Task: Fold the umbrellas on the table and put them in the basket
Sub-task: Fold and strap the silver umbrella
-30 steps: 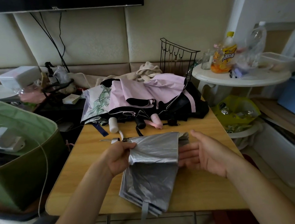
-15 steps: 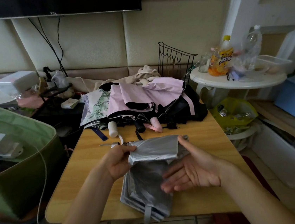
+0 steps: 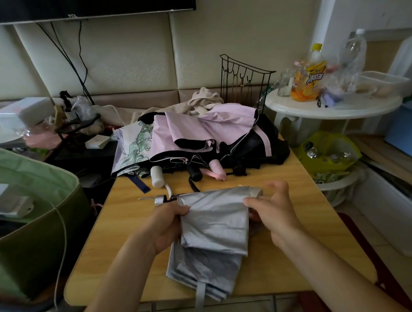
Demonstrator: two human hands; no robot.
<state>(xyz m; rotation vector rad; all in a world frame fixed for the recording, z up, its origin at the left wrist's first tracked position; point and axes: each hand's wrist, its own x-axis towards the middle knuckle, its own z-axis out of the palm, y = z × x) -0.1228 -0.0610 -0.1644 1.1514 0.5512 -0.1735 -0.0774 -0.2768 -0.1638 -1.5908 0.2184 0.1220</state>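
Padded cream wall panels back a cluttered room, with the lower edge of a television (image 3: 74, 4) mounted above. At centre stands a wooden table (image 3: 122, 242). On its near half lies a silver umbrella (image 3: 215, 226), collapsed, its canopy folded flat in layers, with a fabric strap (image 3: 200, 295) hanging over the table's front edge and its metal tip (image 3: 160, 200) pointing left. The left hand (image 3: 168, 227) grips the left edge of the folded canopy, thumb on top and fingers curled beneath. The right hand (image 3: 273, 208) pinches the right edge of the same fold, thumb pressed on the upper surface; its remaining fingers are loosely spread, some of them tucked under the cloth. At the table's far edge sits a heap of unfolded umbrellas: a pink umbrella (image 3: 196, 128), a floral umbrella (image 3: 132, 148) and a black umbrella (image 3: 263, 146), with their handles pointing toward the viewer. To the left of the table stands a green basket (image 3: 30, 242), holding a white charger (image 3: 7, 201) and cable. To the right, a round white side table (image 3: 333, 110) carries an orange drink bottle (image 3: 315, 74) and a clear container (image 3: 381, 83).
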